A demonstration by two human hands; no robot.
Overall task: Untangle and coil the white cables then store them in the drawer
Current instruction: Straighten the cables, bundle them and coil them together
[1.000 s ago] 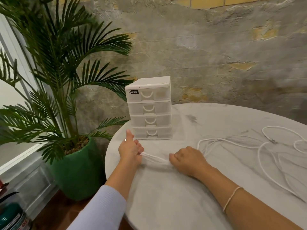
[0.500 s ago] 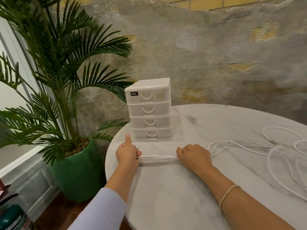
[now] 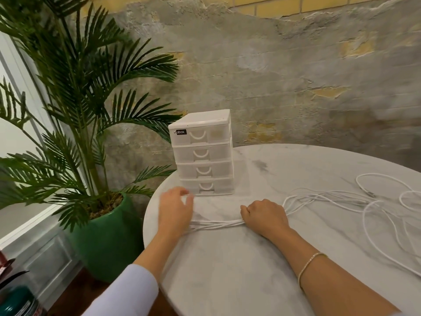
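A black label reading "box", with a smaller unreadable mark before it, sits at the top left of the drawer unit (image 3: 202,153), a white four-drawer stack standing at 11 o'clock on the round marble table (image 3: 250,270); all four drawers look closed. No other writing can be read.

The cables (image 3: 218,225) lie gathered into a tight straight bundle between the two hands, at the table's 9 o'clock side. The right hand (image 3: 265,216) has its fingers curled down over the bundle's right end, pinning it to the table. The left hand (image 3: 174,212) hovers over the left end, blurred, its fingers spread loosely and apart; whether it touches the strands cannot be told. From under the right hand the cables fan out toward 3 o'clock in loose loops across the table. A palm (image 3: 75,92) in a green pot (image 3: 109,236) stands beside the table at 9 o'clock.
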